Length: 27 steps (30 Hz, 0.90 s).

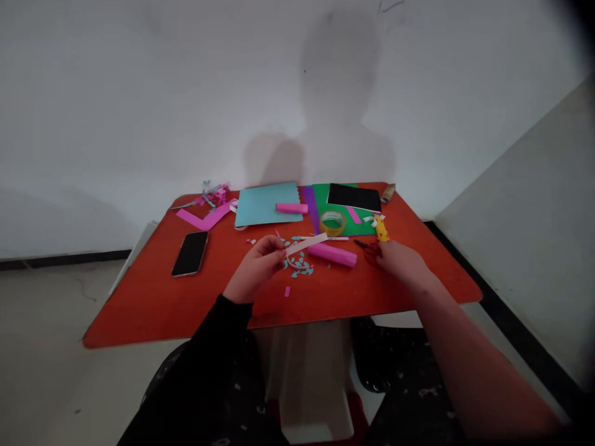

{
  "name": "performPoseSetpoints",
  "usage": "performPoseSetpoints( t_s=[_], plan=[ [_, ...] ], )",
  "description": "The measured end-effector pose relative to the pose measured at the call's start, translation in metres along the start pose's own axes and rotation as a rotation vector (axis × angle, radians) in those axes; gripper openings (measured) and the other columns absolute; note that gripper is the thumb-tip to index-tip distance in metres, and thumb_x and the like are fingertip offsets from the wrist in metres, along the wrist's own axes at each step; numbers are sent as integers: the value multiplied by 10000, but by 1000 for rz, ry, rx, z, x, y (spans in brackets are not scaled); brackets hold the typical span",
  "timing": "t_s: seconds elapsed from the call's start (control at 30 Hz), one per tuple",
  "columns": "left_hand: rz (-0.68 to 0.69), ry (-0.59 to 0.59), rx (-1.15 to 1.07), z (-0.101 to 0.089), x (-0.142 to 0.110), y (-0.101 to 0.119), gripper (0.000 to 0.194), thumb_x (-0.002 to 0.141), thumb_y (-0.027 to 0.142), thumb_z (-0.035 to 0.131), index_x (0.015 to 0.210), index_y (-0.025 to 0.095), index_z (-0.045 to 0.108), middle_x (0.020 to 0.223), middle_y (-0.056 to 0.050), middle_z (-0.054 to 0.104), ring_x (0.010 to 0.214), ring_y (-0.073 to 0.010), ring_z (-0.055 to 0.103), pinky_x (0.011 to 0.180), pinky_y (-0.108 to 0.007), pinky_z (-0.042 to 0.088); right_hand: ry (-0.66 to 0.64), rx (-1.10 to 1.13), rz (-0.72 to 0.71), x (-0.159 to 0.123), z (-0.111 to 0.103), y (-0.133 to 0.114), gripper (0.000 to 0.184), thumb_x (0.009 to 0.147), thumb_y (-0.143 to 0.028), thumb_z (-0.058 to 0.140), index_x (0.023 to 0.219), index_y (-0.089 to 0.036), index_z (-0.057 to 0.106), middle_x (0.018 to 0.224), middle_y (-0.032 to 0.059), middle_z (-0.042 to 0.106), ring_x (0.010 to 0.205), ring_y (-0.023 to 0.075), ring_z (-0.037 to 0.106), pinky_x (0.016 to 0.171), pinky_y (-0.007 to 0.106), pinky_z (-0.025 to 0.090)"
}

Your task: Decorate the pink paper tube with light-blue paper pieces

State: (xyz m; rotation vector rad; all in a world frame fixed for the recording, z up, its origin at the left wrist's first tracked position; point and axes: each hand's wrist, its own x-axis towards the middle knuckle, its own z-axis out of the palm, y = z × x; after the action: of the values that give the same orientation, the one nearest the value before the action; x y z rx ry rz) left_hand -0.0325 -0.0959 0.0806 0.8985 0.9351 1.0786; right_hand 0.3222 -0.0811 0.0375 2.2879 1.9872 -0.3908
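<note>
My left hand [260, 265] pinches one end of a narrow white paper strip [307, 244], which points up to the right over the table. Small blue paper cuttings [300, 267] lie beneath it. My right hand [398, 261] is closed around the handles of dark-bladed scissors [361, 244], low over the right side of the table; part of the handles is hidden by the fingers. Between the hands lies a pink paper roll [333, 254]. Just behind it are a roll of tape [332, 223] and a slim white pen [338, 238]. A yellow spotted object [382, 229] is beside my right hand.
The orange table [186, 310] stands against a white wall. At left lie a phone [190, 253], a bent pink strip [204, 222] and tangled shreds [216, 195]. Behind are a blue sheet [258, 207], another pink roll [291, 208], a green sheet [320, 195] and a black tablet-like slab [354, 197].
</note>
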Motion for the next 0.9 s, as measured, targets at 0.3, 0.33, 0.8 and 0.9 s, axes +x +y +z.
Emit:
performPoseSetpoints(
  t_s=[0.3,0.33,0.8,0.9],
  plan=[
    [-35,25,-54,-16,-2,3,188,734,244,828,824,172,680,947,-6,626,857,-117,608,733,-233,511,92,507,-98,-24,-8,-14,251,870,-454,636,929,-221,563,898,70,664,771,213,611,674,322,410],
    [-40,22,-69,-14,-2,1,191,738,253,828,838,174,685,940,-7,628,851,-119,614,734,-240,515,50,703,-171,-30,-8,-24,291,839,-474,677,899,-224,540,846,38,630,741,191,583,670,310,417],
    [-43,86,-216,10,6,-14,331,713,351,891,900,176,681,859,8,659,705,-95,620,664,-240,529,-320,1466,-279,-60,13,-120,441,794,-609,738,907,-228,547,695,-40,551,530,92,372,511,250,257],
    [-23,123,-225,8,6,-16,339,718,379,890,901,179,688,850,9,652,727,-87,609,660,-215,515,-329,1440,-303,-64,11,-126,449,766,-608,762,848,-229,535,696,-31,560,552,102,394,514,253,285]
  ],
)
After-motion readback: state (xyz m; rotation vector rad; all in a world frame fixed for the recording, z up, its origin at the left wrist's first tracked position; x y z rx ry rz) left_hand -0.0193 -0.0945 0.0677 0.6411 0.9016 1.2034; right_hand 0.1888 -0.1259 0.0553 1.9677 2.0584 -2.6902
